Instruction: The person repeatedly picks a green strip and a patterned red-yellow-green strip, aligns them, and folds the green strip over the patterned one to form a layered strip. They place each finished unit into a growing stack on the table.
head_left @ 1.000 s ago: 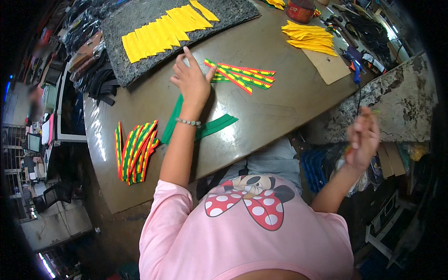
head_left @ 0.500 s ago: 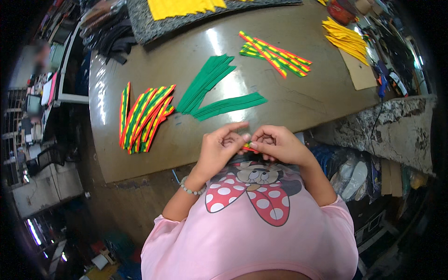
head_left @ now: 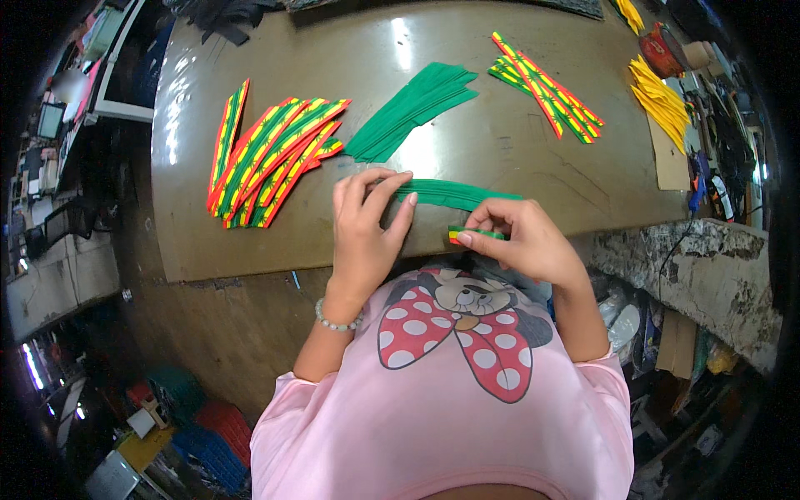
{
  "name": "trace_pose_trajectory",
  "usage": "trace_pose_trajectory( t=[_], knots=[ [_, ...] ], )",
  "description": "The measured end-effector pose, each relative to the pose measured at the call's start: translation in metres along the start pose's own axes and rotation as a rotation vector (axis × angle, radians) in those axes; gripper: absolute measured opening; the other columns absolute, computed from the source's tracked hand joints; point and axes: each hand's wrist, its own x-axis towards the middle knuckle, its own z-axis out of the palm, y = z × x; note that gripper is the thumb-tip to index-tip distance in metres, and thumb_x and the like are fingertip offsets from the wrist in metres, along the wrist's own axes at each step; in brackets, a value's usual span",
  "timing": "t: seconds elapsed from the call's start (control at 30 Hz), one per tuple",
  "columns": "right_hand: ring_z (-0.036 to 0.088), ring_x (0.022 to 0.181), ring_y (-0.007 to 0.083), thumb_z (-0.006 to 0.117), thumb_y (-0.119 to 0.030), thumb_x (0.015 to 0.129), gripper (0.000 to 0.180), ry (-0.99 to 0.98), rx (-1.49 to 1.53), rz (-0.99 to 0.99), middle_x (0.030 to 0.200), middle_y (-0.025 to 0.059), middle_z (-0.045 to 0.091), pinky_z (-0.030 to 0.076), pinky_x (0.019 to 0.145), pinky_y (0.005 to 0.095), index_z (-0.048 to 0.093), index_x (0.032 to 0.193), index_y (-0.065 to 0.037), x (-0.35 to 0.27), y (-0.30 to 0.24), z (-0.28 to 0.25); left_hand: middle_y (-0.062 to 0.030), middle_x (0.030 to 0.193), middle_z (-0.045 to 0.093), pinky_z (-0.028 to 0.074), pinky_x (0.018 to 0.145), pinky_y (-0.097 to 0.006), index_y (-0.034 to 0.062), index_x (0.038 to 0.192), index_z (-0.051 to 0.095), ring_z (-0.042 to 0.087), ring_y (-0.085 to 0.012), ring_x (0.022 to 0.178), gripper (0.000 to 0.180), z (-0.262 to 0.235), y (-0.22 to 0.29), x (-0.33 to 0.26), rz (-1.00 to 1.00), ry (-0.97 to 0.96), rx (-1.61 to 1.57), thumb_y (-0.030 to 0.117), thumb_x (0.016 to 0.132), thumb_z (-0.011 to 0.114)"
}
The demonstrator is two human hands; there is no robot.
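Note:
My left hand (head_left: 365, 221) is at the left end of the nearer green strip bundle (head_left: 450, 192). Its thumb and forefinger are spread to either side of that end, touching or nearly touching it. Between thumb and fingers, my right hand (head_left: 529, 237) pinches a narrow striped strip (head_left: 456, 237) in green, yellow and red, close to the table's front edge. Most of this strip is hidden by the hand. Farther back lies a second green strip bundle (head_left: 408, 112), fanned out at its upper end.
A fanned pile of striped strips (head_left: 271, 162) lies on the left of the table (head_left: 333, 50). More striped strips (head_left: 546, 87) lie crossed at the back right. Yellow strips (head_left: 660, 100) rest on cardboard at the right edge, near a red container (head_left: 662, 50).
My hands were together at the striped strip; now they are apart. My left hand has moved forward to the green strips, while my right keeps the striped strip. The view has shifted.

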Motion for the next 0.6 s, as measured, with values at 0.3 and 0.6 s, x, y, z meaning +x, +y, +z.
trace_pose_trajectory(
  t=[0.3,0.6],
  knots=[
    [0.050,0.057,0.0038,0.075,-0.018,0.089,0.023,0.010,-0.155,-0.173,0.067,-0.0010,0.061,0.039,0.047,0.0239,0.069,0.083,0.003,0.055,-0.013,0.022,-0.0003,0.118,0.059,0.036,0.095,-0.042,0.0186,0.106,0.074,0.047,-0.0284,0.112,0.025,-0.008,-0.018,-0.008,-0.086,-0.072,0.052,0.017,0.081,0.076],
    [0.059,0.057,0.0175,0.075,-0.022,0.080,0.026,0.066,-0.254,-0.076,0.066,0.0156,0.065,0.047,0.057,0.0356,0.070,0.079,0.004,0.079,0.001,0.030,-0.0007,0.120,0.057,0.033,0.098,-0.043,0.0180,0.108,0.073,0.044,-0.0285,0.115,0.026,-0.009,-0.018,-0.005,-0.132,-0.119,0.032,0.018,0.082,0.073]
  ],
)
